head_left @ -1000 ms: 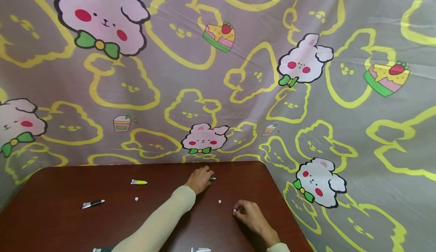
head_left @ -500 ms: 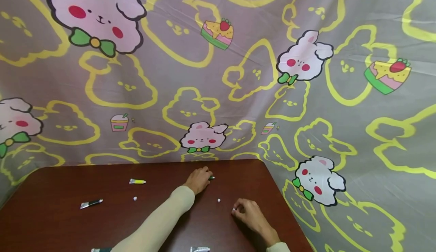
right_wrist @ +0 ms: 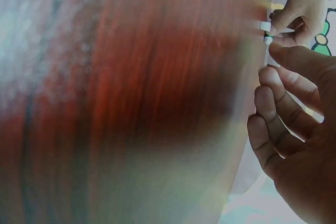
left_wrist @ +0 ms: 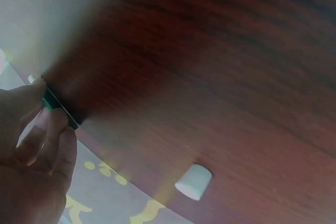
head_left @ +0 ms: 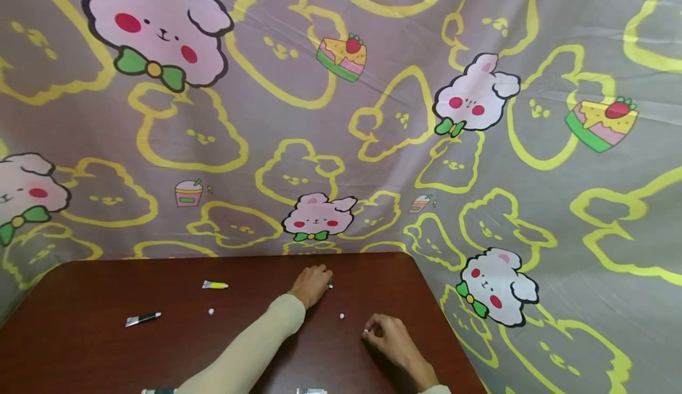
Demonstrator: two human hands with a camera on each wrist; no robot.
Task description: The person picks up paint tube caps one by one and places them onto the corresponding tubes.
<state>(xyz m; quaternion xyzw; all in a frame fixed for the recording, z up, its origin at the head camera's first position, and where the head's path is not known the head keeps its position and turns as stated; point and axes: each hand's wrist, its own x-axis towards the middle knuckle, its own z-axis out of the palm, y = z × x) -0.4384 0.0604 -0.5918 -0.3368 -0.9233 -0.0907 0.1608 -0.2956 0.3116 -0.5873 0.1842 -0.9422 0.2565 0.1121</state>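
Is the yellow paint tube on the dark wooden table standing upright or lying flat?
Lying flat. The yellow paint tube rests on its side on the dark wooden table, apart from both hands; whether it is capped, cannot tell.

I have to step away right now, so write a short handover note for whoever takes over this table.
Left hand: curled round a small green tube at the far edge of the table.
Right hand: fingers curled, pinching a small white cap near the right edge.
A loose white cap lies between the hands, another white cap further left.
A yellow tube and a black tube lie on the left; two more tube ends show at the near edge.
Done: one tube and one cap in hand.
Left, as far as I can judge: joining cap and tube, then the other tubes and caps.
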